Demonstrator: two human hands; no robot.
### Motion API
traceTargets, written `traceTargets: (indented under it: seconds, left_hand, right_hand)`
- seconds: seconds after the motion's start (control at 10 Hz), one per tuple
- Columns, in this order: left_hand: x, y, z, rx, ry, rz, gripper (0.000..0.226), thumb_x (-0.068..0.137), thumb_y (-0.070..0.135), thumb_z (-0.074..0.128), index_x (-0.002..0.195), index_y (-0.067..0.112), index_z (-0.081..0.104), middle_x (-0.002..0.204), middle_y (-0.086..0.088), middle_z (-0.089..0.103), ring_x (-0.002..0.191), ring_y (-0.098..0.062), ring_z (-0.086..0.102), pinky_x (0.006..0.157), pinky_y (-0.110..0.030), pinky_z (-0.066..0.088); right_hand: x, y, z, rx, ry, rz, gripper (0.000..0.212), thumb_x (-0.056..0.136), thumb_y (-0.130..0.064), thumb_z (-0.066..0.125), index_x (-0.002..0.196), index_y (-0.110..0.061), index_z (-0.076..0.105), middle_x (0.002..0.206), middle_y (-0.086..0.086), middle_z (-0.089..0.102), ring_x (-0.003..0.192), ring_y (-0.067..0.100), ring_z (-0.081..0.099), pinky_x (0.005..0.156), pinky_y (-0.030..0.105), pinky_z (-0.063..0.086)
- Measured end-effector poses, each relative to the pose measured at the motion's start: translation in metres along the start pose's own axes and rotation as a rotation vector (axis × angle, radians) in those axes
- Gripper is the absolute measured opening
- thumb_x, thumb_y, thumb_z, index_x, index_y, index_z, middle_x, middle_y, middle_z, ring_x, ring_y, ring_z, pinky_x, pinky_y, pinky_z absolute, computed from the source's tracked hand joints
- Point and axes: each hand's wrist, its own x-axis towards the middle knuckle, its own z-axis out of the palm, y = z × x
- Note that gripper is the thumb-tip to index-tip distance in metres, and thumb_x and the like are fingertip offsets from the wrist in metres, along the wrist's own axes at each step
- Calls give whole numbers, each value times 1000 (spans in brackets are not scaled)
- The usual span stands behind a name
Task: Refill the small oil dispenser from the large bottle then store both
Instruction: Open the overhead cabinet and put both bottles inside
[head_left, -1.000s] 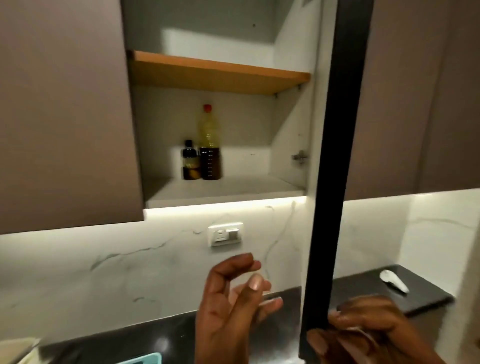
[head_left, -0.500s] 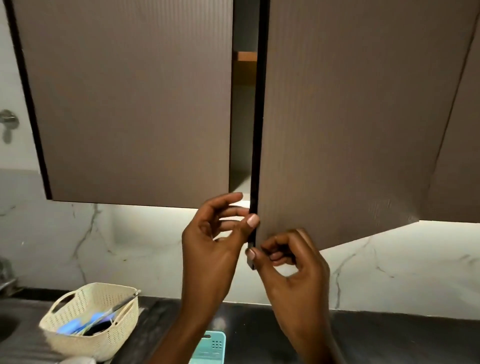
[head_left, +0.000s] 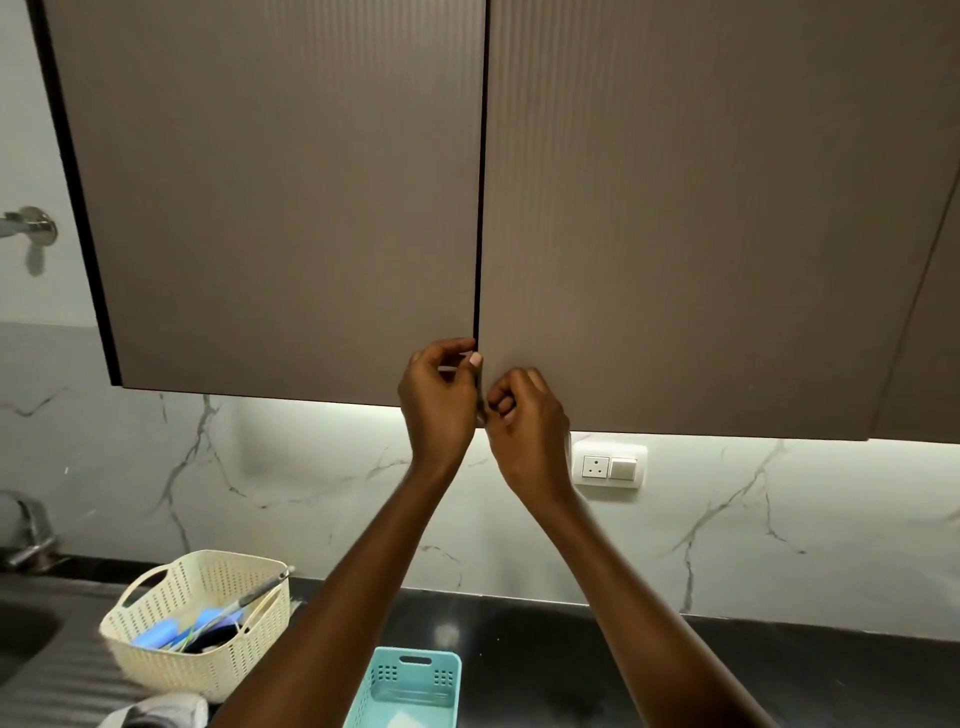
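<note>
**Hands at the seam of shut cupboard doors**

Left hand (head_left: 439, 395) and right hand (head_left: 527, 415) are raised side by side at the lower edge of the wall cupboard, almost touching each other. Left hand: fingers curled, thumb and fingertips close together at the bottom corner of the left door (head_left: 280, 197), right on the dark seam. Whether it actually pinches the door edge cannot be told. Right hand: fingers curled into a loose fist, knuckles against the bottom corner of the right door (head_left: 701, 218); nothing visible held in it. Both forearms reach up from the bottom of the frame.

Near, below the arms: a small turquoise basket (head_left: 405, 686) on the dark counter (head_left: 571, 670). To its left, a cream perforated basket (head_left: 202, 623) holding blue items and a long-handled utensil. Sink edge at far left.

Further back: white marble-look backsplash (head_left: 291, 467), lit by a strip under the cupboard. A white socket plate (head_left: 609, 466) sits on it just right of the right wrist. A chrome tap fitting (head_left: 31, 226) on the wall at upper left.

Farthest and highest: the two brown ribbed doors meet flush, only a thin dark line between them. Neither the large bottle nor the small dispenser shows anywhere; the counter near the hands carries neither.
</note>
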Motion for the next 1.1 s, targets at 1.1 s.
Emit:
traceTargets:
  seconds: [1.1]
  left_hand:
    - [22, -12, 13, 171, -134, -4, 15, 97, 28, 78, 106, 22, 67, 109, -7, 70, 94, -19, 71, 88, -41, 63]
  right_hand:
    - [18, 7, 8, -53, -107, 99, 23, 92, -17, 69, 82, -24, 50, 97, -4, 57, 79, 21, 59, 64, 37, 50]
